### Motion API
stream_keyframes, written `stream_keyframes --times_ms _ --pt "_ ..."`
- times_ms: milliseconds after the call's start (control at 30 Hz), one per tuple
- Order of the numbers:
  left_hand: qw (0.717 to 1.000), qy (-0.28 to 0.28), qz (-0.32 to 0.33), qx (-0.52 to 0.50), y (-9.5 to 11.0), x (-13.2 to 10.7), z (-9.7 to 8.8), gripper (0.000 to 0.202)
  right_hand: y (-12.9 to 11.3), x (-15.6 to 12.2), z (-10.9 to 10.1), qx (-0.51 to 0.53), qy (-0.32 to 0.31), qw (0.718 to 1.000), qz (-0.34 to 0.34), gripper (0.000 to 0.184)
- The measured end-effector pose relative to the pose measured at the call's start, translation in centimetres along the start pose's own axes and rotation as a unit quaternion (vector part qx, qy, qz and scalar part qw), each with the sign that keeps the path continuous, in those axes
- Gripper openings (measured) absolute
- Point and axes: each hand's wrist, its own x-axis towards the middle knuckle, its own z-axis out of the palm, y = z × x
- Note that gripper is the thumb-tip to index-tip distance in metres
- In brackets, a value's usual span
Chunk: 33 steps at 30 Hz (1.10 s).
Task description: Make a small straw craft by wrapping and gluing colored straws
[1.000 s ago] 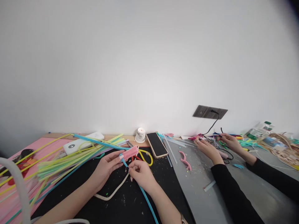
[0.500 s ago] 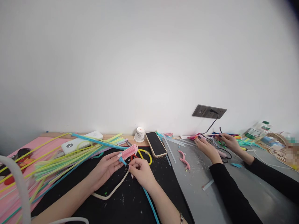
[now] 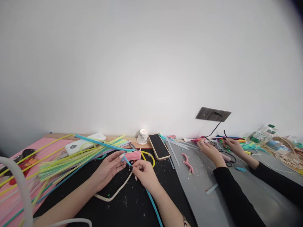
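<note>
My left hand (image 3: 107, 170) pinches a short pink bundle of straw pieces (image 3: 133, 155) at its left end, over the black mat (image 3: 132, 201). My right hand (image 3: 145, 174) is closed on a blue straw (image 3: 151, 201) whose upper end crosses the bundle and whose length runs down under my right forearm. The two hands nearly touch at the fingertips. A red and a yellow bent straw (image 3: 148, 156) lie just behind the bundle.
A pile of long green, yellow and blue straws (image 3: 71, 157) lies at left with a white power bank (image 3: 81, 143). A phone (image 3: 159, 146) and small white cup (image 3: 143, 136) sit behind. Another person's hands in black sleeves (image 3: 233, 195) work on the grey mat (image 3: 203, 176) at right.
The pink bundle has turned from tilted to nearly level. My right hand has shifted slightly right along the blue straw. The view has drifted a little.
</note>
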Motion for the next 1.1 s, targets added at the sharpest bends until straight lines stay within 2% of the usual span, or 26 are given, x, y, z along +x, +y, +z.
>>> stream_keyframes --times_ms 133,267,433,600,733,800,900,967,1033,1100 --pt "0.999 0.015 0.027 -0.036 0.2 0.4 -0.1 0.014 0.0 0.0 -0.2 -0.003 0.016 1.000 -0.008 0.012" --pt "0.994 0.062 0.064 -0.066 0.7 0.5 -0.1 0.007 0.0 -0.1 -0.3 0.000 0.048 0.998 -0.028 0.015" --pt "0.990 0.085 0.094 -0.061 1.0 0.8 -0.6 0.008 0.5 0.2 -0.5 -0.043 0.100 0.993 -0.050 0.006" --pt "0.991 0.077 0.095 -0.046 0.9 1.0 -1.1 0.013 1.3 0.6 -1.1 -0.033 0.171 0.983 -0.052 0.038" --pt "0.994 0.048 0.097 -0.008 0.9 0.5 -0.7 0.019 1.0 0.6 -1.5 -0.049 0.226 0.971 -0.058 0.045" --pt "0.995 0.027 0.093 0.022 0.8 0.1 -0.2 0.018 0.5 0.5 -1.4 -0.028 0.214 0.974 -0.072 0.045" --pt "0.992 -0.023 0.080 0.090 0.5 -0.4 0.5 0.016 -0.1 0.3 -1.0 0.029 0.132 0.987 -0.088 0.047" --pt "0.986 -0.053 0.075 0.142 0.3 -0.7 0.9 0.015 -0.2 0.2 -0.7 0.045 0.082 0.992 -0.081 0.038" --pt "0.978 -0.067 0.083 0.179 0.1 -0.8 1.0 0.015 -0.1 0.2 -0.7 0.048 0.067 0.994 -0.068 0.026" --pt "0.972 -0.076 0.099 0.199 0.0 -0.9 1.0 0.018 -0.1 0.2 -0.7 0.055 0.077 0.993 -0.066 0.020"
